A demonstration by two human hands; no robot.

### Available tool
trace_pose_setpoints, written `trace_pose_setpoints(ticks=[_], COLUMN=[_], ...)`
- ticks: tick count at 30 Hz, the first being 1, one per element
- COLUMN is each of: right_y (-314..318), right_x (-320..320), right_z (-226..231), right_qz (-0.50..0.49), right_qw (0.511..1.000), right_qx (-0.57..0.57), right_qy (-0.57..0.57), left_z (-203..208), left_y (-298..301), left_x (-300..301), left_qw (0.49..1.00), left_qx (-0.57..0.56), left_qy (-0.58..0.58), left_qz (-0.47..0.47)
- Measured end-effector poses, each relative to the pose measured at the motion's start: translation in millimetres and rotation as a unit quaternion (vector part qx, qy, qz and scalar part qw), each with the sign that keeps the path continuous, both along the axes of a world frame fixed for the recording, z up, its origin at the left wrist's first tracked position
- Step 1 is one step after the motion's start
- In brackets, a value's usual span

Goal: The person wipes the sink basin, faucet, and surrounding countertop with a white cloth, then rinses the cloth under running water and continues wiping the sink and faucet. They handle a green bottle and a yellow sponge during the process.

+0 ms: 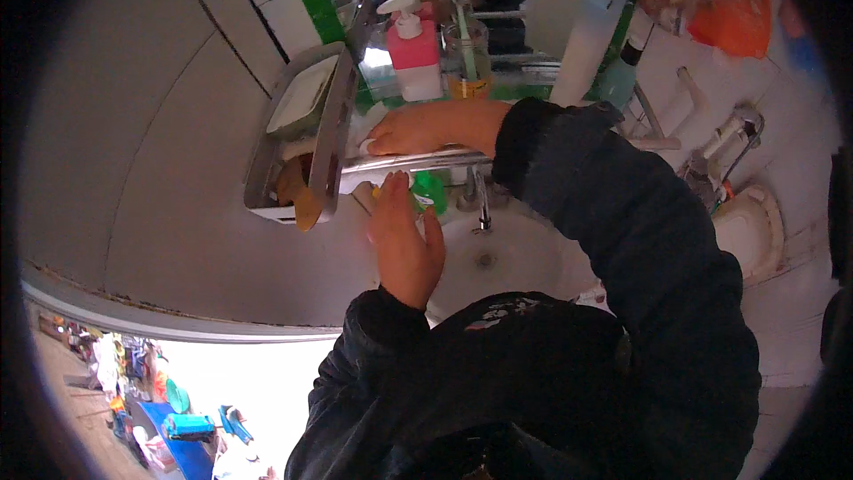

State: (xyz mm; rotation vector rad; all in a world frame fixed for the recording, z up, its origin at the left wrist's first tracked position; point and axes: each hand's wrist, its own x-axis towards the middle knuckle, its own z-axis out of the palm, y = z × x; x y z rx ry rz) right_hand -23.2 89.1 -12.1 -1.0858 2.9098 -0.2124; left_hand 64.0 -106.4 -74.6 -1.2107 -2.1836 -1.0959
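Note:
My right hand (422,129) reaches across to the left over the glass shelf (418,162) below the mirror, its fingers bent down. A soft white wad (367,144) shows at its fingertips; whether it is cloth or paper I cannot tell. Lower down, my left hand (404,244) is raised at the shelf's front edge, fingers stretched and thumb apart, with nothing visible in it. Just past its fingertips stands a green bottle (429,191), partly hidden. Behind my right hand are a pink-and-white pump bottle (415,62) and a glass cup (468,53) with a toothbrush (460,22).
A grey wall rack (258,191) at the left holds a white lidded box (306,93) and a brown-yellow item. Under my arms lies a white washbasin (524,253) with a metal faucet (482,213). Tubes and bottles crowd the far right, beside an orange bag (733,4).

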Motion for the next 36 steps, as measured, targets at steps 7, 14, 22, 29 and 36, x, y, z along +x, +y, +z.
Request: trace_pose_setpoints(ticks=[7,14,22,29,36], right_y=[3,13,34,-22,-23], right_x=[60,152,184,160,136], right_z=[32,57,28,4,-45], right_qz=[-0.226,-0.372,-0.305,-0.26,-0.273], right_qw=[0.973,0.79,0.667,0.935,0.894], right_qx=[0.034,-0.486,-0.679,-0.09,-0.111], right_qy=[-0.003,0.034,-0.032,0.223,0.338], left_z=[0,9,14,14,23], left_y=[-1,5,14,16,36], left_x=[-6,-1,4,5,-13], left_qw=[0.998,0.995,0.993,0.992,0.99], left_qx=[0.026,0.076,0.099,0.078,0.005], left_qy=[0.049,0.05,0.066,0.1,0.13], left_qz=[-0.013,-0.033,-0.013,0.017,0.045])
